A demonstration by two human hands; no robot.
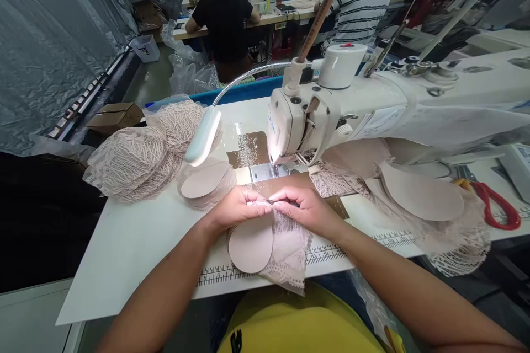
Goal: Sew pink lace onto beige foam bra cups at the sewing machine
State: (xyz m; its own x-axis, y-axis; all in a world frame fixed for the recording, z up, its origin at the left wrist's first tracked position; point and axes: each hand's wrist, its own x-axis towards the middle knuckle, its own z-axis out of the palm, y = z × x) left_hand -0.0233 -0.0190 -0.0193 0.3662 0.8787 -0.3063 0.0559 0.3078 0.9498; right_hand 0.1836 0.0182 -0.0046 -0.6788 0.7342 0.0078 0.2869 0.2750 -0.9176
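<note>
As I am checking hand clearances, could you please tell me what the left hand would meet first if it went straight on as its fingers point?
Most likely the right hand, whose fingertips face those of the left hand at the lace fabric; any gap is hard to judge.

Lace [287, 251] partly behind right hand [308, 210]

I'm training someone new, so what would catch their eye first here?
Probably the white sewing machine, right of center, brightly lit underneath. Just in front, the left hand and right hand pinch pale lace beside a beige oval piece. A red loop lies far right.
</note>
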